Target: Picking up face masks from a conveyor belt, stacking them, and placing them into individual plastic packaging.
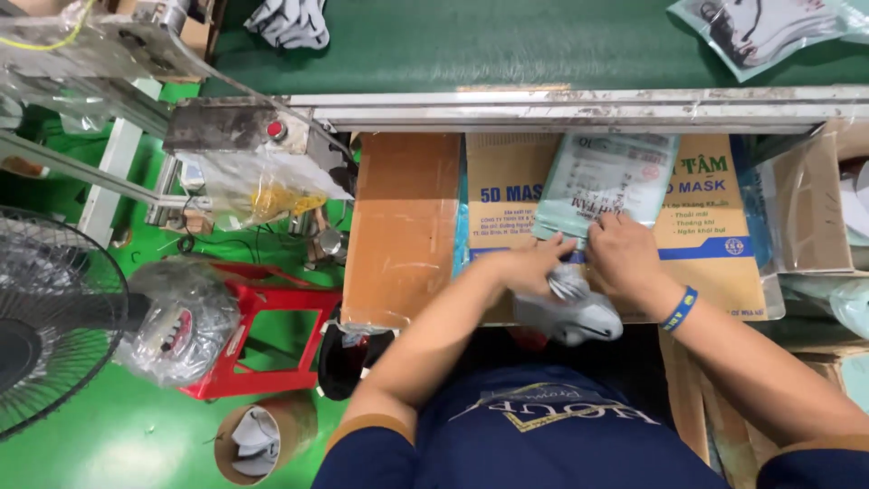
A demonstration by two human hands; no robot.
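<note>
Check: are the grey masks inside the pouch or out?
Out: the grey masks sit bunched under both hands, below the pouch mouth.

We see a pale green pouch [605,181], grey masks [572,308], a tan box [507,195] with blue print, a green belt [507,45], a red stool [262,335].

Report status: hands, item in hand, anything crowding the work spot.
Left hand and right hand both at the pouch mouth. Grey masks bunched under the hands. Pouch lies on a carton; nothing blocking.
</note>
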